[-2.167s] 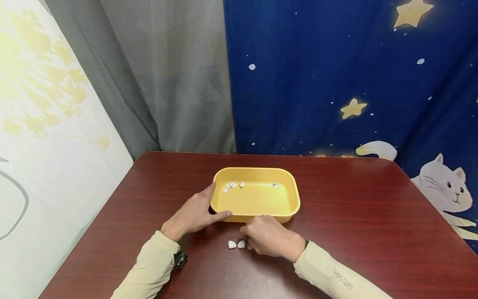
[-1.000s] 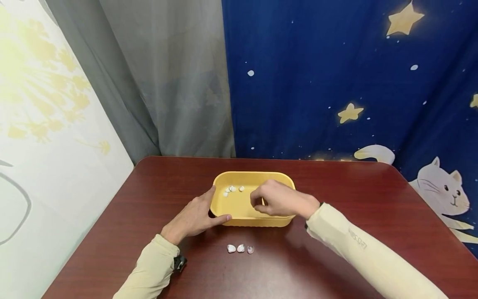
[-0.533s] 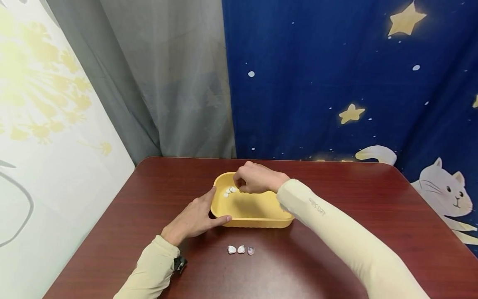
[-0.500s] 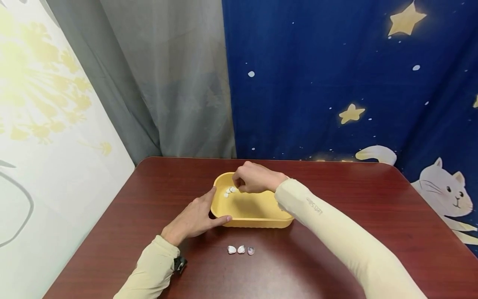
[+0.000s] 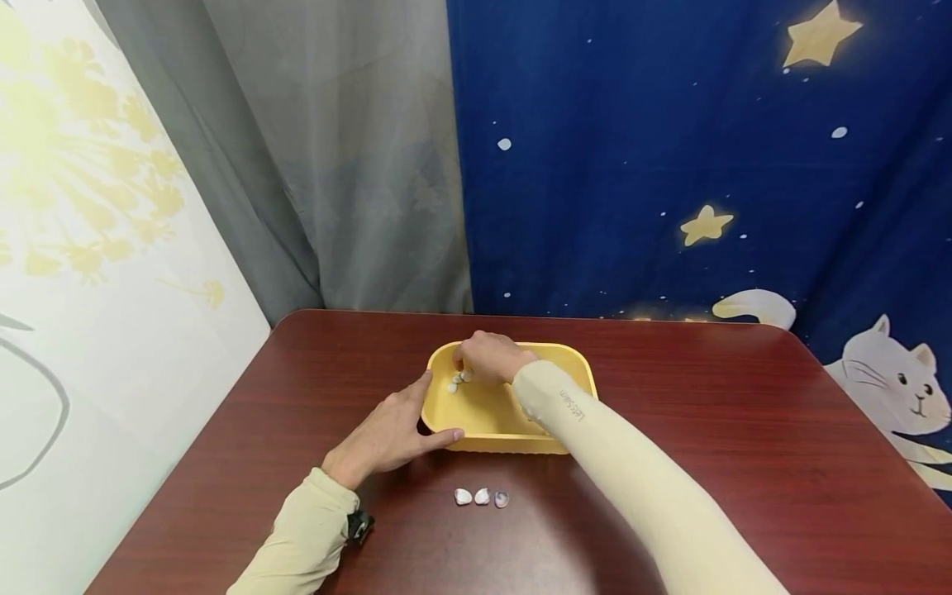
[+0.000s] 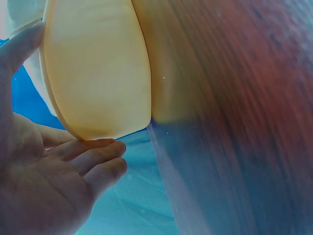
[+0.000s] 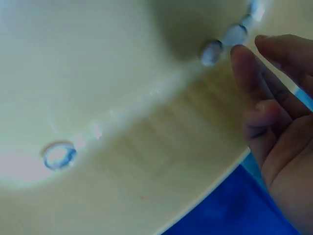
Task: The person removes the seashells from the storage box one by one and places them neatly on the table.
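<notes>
A yellow plastic tray (image 5: 513,444) stands on the table, holding several small white shells (image 5: 452,387) near its left end. My left hand (image 5: 383,434) rests against the tray's left end, thumb at the front rim; the left wrist view shows its fingers (image 6: 105,171) loosely bent against the wall. Inside the tray is my right hand (image 5: 491,355), close to the shells. In the right wrist view its thumb and index fingertips are apart beside a shell (image 7: 235,34), with no shell seen between them. Three shells (image 5: 483,497) lie in a row in front of the tray.
A lone shell (image 7: 59,155) lies in another part of the tray, away from the group. Dark red wooden table (image 5: 706,413) surrounds the tray. Grey and blue curtains (image 5: 580,165) hang behind the table's far edge.
My right hand has left the row on the table, where a third shell is now uncovered, and has moved into the tray, then left towards the shells. The left hand keeps its place.
</notes>
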The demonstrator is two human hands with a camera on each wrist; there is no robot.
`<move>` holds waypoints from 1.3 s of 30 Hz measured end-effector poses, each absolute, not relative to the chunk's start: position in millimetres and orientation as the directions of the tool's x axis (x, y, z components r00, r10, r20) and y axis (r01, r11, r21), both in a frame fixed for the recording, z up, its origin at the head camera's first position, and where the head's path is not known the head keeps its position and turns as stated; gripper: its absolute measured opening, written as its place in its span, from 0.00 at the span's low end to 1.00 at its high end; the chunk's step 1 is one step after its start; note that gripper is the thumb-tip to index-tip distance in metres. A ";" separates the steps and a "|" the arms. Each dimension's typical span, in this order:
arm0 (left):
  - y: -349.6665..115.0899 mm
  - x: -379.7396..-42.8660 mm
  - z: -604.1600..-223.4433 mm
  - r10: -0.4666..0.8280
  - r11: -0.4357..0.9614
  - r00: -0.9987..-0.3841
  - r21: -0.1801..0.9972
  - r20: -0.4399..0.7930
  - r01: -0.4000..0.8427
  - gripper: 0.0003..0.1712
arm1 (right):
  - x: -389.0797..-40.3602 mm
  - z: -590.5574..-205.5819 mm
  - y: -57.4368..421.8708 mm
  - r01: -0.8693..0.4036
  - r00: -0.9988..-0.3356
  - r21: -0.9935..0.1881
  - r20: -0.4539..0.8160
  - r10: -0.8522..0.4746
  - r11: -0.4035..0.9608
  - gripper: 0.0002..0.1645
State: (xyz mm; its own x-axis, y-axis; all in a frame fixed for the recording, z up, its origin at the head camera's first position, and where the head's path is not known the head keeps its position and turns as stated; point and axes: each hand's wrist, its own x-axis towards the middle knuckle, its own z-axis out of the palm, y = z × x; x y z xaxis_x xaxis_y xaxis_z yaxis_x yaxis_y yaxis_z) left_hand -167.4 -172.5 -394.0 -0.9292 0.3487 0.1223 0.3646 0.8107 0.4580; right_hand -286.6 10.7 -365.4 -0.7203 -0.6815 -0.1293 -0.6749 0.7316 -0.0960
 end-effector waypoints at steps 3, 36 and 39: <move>-172.7 -167.9 -393.9 0.350 0.811 -0.929 0.457 0.121 0.365 0.61 | -286.7 -372.3 7.7 -0.674 -0.725 -0.073 -0.131 -0.677 0.735 0.16; -172.6 -164.6 -395.4 0.354 0.807 -0.926 0.460 0.127 0.372 0.62 | -272.8 -360.0 13.9 -0.698 -0.716 -0.008 -0.010 -0.699 0.716 0.12; -173.0 -165.0 -394.4 0.356 0.803 -0.924 0.461 0.137 0.378 0.62 | -267.7 -351.9 18.5 -0.702 -0.711 -0.039 -0.025 -0.703 0.711 0.12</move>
